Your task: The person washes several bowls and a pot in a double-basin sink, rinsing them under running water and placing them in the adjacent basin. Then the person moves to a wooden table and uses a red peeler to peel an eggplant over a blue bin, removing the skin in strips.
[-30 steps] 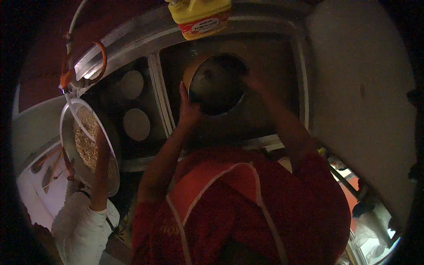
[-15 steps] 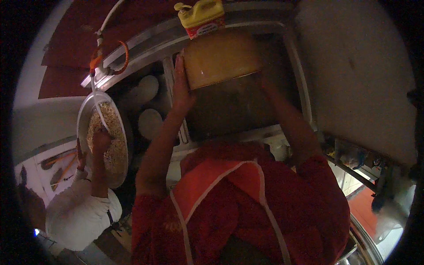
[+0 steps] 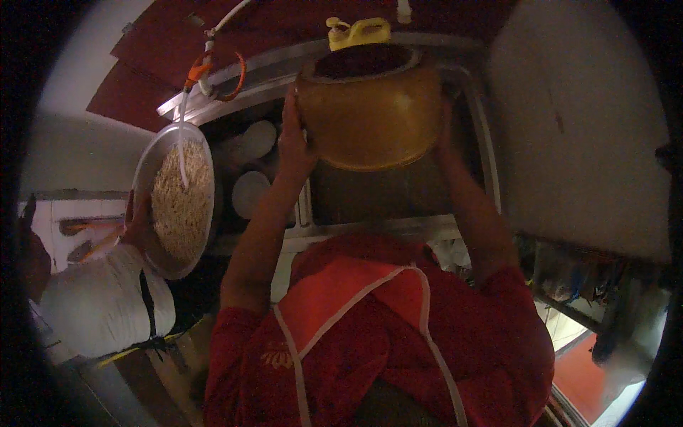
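I hold a large round metal pot (image 3: pixel 370 114) up over a steel sink (image 3: pixel 384 192), its rounded side toward me and its mouth tilted up and away. My left hand (image 3: pixel 293 142) presses flat on the pot's left side. My right hand (image 3: pixel 447 107) grips its right side and is mostly hidden behind the pot. My red sleeves and apron fill the lower part of the view.
A yellow jug (image 3: pixel 359 32) stands on the ledge behind the sink. At left a person in white (image 3: pixel 99 306) holds a wide pan of pale grains (image 3: pixel 178 199) under a hose (image 3: pixel 196 78). White plates (image 3: pixel 252 192) lie in the left basin. A pale wall (image 3: pixel 576 128) rises at right.
I have lifted the pot higher and tipped it, so its outer side now faces me. The person at left has shifted the grain pan rightward, under the hose.
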Available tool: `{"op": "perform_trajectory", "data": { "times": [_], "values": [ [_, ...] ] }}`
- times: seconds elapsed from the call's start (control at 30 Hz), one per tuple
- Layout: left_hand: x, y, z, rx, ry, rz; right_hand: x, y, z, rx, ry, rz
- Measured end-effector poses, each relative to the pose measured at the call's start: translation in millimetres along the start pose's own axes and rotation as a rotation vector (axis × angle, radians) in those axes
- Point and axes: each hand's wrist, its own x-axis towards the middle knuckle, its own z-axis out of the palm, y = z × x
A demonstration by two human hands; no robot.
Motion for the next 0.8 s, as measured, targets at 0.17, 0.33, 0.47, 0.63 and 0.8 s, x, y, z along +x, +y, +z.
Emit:
{"op": "perform_trajectory", "data": {
  "times": [0.17,0.33,0.47,0.63,0.8],
  "values": [
    [-36.7,-26.5,-12.5,-0.07,0.081,-0.08,-11.2,35.1,31.7,-0.315,-0.2,-0.129],
    [-84.1,-58.0,-40.8,-0.191,0.282,-0.622,-27.9,35.7,94.4,-0.451,-0.387,0.001],
    [-119.1,-82.8,-75.6,-0.196,0.092,-0.808,-32.0,21.9,120.8,-0.43,-0.552,0.237],
    [-157.8,-108.3,-94.1,-0.977,0.537,-1.433,-37.4,55.3,93.7,-0.364,-0.509,0.326],
    [-206.7,-155.5,-124.2,-0.73,0.143,-1.293,-65.9,116.6,-26.6,-0.53,-0.552,0.503]
  ]
}}
